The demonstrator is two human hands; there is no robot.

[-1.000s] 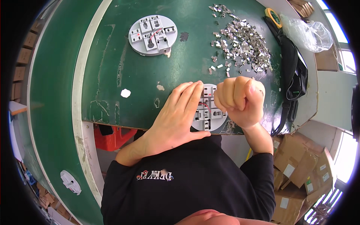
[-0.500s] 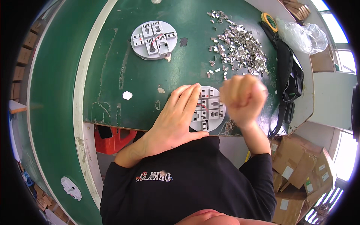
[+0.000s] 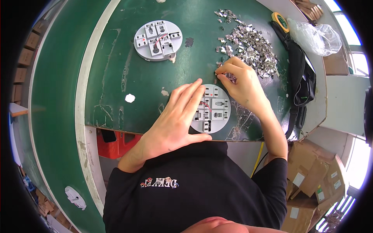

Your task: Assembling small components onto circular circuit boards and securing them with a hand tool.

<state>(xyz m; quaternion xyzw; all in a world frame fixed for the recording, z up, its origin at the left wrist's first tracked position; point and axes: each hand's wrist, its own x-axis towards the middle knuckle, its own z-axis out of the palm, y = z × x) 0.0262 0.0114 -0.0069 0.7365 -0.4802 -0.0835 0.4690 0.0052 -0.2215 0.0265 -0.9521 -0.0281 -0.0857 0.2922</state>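
Observation:
My left hand (image 3: 175,118) lies with its fingers stretched out along the left side of a round grey plastic base (image 3: 220,123), thumb by its near edge. This base rests near the table's front edge, its raised sockets and slots facing up and a short red wire among them. Beyond it, my right hand (image 3: 244,82) is closed in a pinch at the near left fringe of a heap of small shiny metal clips (image 3: 254,48). One tiny clip seems to be between thumb and forefinger; the fingertips partly hide it. A few more clips show beneath the curled fingers.
A second round grey base (image 3: 158,40) with a red wire sits at the far left of the green table (image 3: 112,77). Along the right edge are a black bag (image 3: 301,77), a yellow tape roll (image 3: 280,22) and a clear plastic bag (image 3: 316,39). Cardboard boxes (image 3: 311,171) stand lower right.
My right hand has moved from a blurred fist beside the near base, forward and left to the clips, and now pinches there. My left hand and the base have shifted slightly left.

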